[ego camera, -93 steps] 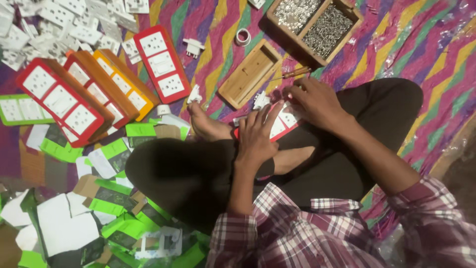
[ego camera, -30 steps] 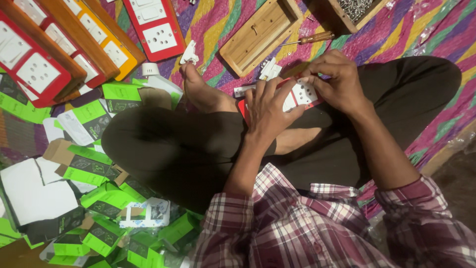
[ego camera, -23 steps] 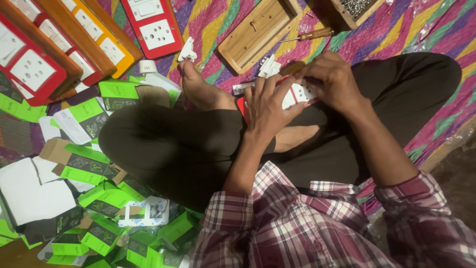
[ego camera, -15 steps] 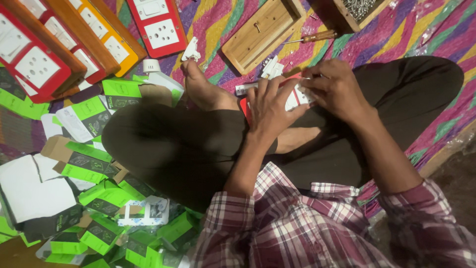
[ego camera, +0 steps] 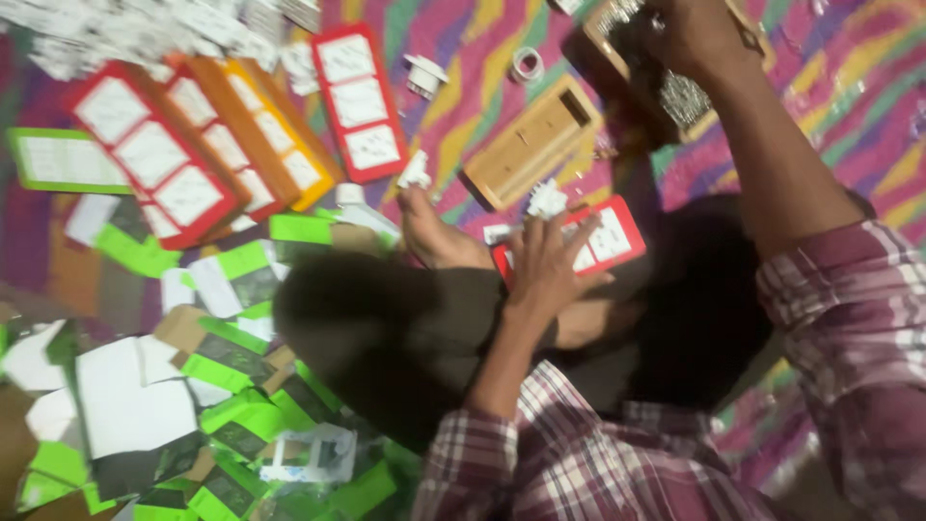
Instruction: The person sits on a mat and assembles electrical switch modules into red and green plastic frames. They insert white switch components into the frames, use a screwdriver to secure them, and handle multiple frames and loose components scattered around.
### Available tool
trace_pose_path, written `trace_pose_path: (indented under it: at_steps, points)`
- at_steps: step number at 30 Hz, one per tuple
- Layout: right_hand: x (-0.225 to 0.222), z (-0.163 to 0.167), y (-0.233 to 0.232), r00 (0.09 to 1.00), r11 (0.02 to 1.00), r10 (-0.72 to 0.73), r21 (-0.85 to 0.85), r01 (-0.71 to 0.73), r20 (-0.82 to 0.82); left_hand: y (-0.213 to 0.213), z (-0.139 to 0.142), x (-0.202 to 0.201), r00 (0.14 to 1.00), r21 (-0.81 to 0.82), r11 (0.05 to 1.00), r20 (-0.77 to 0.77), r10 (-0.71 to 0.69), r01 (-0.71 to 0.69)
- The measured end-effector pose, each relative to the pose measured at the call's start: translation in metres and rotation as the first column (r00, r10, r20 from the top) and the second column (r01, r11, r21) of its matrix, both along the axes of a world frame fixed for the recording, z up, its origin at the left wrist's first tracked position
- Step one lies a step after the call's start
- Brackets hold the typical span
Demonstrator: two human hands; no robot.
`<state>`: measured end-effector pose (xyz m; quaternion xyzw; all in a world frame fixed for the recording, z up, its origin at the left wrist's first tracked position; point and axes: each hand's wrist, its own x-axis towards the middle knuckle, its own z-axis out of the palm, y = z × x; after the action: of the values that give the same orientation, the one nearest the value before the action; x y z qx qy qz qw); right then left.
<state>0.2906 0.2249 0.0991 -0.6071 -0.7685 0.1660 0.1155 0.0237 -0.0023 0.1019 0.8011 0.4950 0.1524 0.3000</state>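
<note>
Two hands working: left hand (ego camera: 545, 265) is pressing flat, fingers spread, on the red-framed switch plate (ego camera: 598, 236) in the lap. Right hand (ego camera: 690, 34) is reaching into the wooden screw tray (ego camera: 675, 96); grip unclear. Likely fetching a screw; next needs precise seating.

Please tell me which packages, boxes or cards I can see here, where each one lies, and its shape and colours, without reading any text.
Red-framed card with white panels: on the lap, under the left hand.
Red and orange trays: upper left, overlapping, rectangular.
Green and white flat cartons: piled lower left.
Plain wooden box: upper centre, oblong.
Compartment box: top right, holds small metal parts; the right hand reaches into it.
</note>
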Motion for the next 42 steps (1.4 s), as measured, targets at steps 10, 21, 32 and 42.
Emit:
trace_pose_path:
  at_steps: [10, 21, 32, 42]
  points:
    - [-0.024, 0.0, 0.028, 0.999, 0.871, -0.033, -0.491, 0.008, -0.043, 0.008, -0.003, 0.008, 0.986, -0.037, 0.992, 0.112, 0.126, -0.122]
    - [-0.025, 0.004, 0.025, 1.0, 0.993, -0.007, -0.115, 0.009, 0.015, 0.029, 0.019, -0.012, 0.755, 0.116, 0.856, 0.541, 0.371, -0.504]
    - [-0.01, -0.003, -0.032, 0.811, 0.951, -0.289, -0.053, 0.305, -0.509, 0.026, -0.023, 0.002, 0.106, -0.651, 0.734, 0.73, 0.675, -0.195]
    - [-0.093, 0.026, -0.182, 0.378, 0.843, -0.528, -0.524, 0.123, -0.761, 0.011, -0.028, -0.009, -0.082, -0.78, 0.463, 0.476, 0.876, 0.422]
